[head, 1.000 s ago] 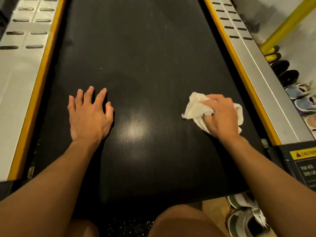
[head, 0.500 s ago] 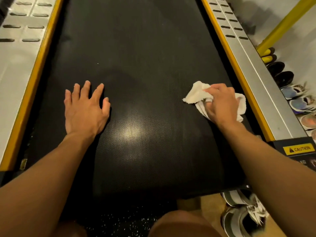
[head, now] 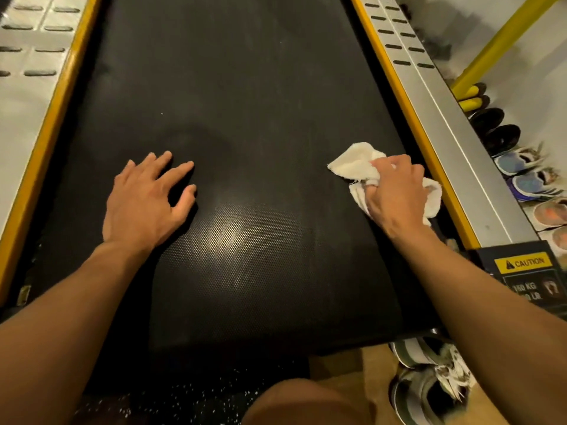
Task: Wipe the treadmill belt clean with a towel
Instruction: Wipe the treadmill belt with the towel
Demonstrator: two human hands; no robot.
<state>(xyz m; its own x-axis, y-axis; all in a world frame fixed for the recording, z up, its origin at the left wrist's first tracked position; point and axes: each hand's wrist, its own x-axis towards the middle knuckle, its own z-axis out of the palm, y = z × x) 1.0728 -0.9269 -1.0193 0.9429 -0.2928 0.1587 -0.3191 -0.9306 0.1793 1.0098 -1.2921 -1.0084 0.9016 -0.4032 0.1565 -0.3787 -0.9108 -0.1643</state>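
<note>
The right hand (head: 397, 194) bunches a white towel (head: 357, 165) and presses it onto the black treadmill belt (head: 245, 96), close to the belt's right edge, just beside the yellow strip (head: 408, 118) that borders the silver side rail (head: 460, 142). Its grip is curled tight around the cloth: the fingers fold over the top of the wad, one crumpled end sticks out to the left of the knuckles and another fold shows on the far side of the hand, next to the yellow strip. The left hand (head: 144, 200) lies flat on the belt, palm down, its grip spread wide with fingers fanned apart and holding nothing; it sits well apart from the towel, on the left half of the belt. A bright glare patch shines on the dotted belt surface between the two forearms. A yellow caution label (head: 523, 262) sits at the near end of the right rail, and pairs of shoes (head: 521, 176) line the floor beyond that rail
</note>
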